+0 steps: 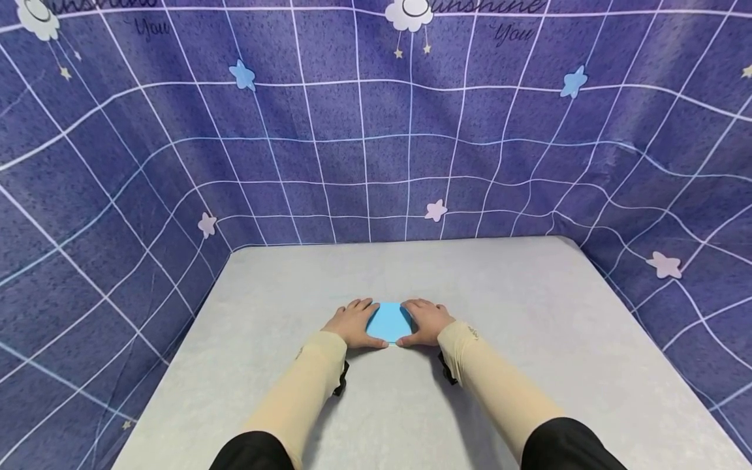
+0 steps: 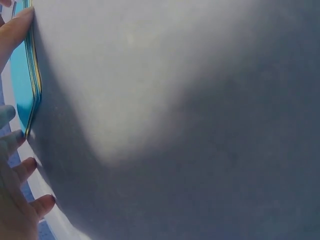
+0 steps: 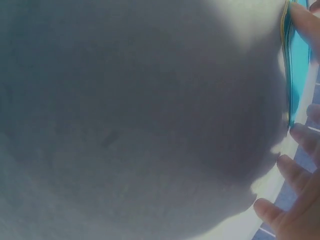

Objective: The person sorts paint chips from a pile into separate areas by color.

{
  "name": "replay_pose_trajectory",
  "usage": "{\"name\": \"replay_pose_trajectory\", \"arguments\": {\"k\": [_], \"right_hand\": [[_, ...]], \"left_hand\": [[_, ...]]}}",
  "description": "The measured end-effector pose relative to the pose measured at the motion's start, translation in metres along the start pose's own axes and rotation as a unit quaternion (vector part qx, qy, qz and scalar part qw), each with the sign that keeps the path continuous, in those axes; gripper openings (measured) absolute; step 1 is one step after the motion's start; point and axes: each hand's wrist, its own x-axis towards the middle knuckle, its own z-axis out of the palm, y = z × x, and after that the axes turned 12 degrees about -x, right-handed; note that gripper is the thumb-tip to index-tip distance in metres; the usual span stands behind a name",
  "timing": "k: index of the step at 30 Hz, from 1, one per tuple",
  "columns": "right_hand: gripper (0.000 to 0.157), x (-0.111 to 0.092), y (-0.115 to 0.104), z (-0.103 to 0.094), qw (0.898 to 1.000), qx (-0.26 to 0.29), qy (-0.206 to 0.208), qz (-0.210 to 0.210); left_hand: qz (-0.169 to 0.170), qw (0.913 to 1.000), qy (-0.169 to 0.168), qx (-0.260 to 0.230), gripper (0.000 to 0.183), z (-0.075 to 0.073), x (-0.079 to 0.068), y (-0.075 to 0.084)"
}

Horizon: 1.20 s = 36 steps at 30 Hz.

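Observation:
A flat, light-blue, six-sided stack of thin layers (image 1: 390,323) lies on the table between both hands. My left hand (image 1: 354,324) holds its left side, thumb at the near edge and fingers spread toward the far corner. On the opposite side my right hand (image 1: 430,322) grips it in a mirrored way, the two thumb tips close together at the front. In the left wrist view the stack's edge (image 2: 36,75) shows thin yellow, dark and blue lines. The right wrist view shows the same layered side (image 3: 287,60), with the thumb on it. The palms hide the stack's side corners.
The table (image 1: 282,281) has a pale grey top. A purple-blue curtain (image 1: 335,156) with white grid lines, stars and clouds hangs around its back and both sides. Dark straps (image 1: 341,378) show at the wrists under beige sleeves (image 1: 305,385).

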Motion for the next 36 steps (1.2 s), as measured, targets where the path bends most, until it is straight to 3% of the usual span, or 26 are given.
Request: {"name": "replay_pose_trajectory", "arguments": {"k": [11, 22, 29, 36], "right_hand": [[0.103, -0.002, -0.001, -0.002, 1.000, 0.012, 0.004, -0.007], [0.104, 0.001, -0.002, -0.002, 1.000, 0.016, -0.003, -0.006], [0.102, 0.006, -0.015, -0.012, 0.997, 0.037, 0.001, -0.064], [0.104, 0.000, -0.003, -0.017, 0.998, 0.043, -0.010, -0.038]], "left_hand": [[0.013, 0.9997, 0.017, -0.011, 0.102, -0.001, -0.003, 0.002], [0.047, 0.9975, 0.035, -0.038, 0.102, 0.001, 0.000, -0.006], [0.024, 0.9986, 0.042, -0.024, 0.109, -0.001, -0.007, -0.014], [0.056, 0.9964, 0.045, -0.043, 0.111, 0.002, 0.006, -0.006]]}}
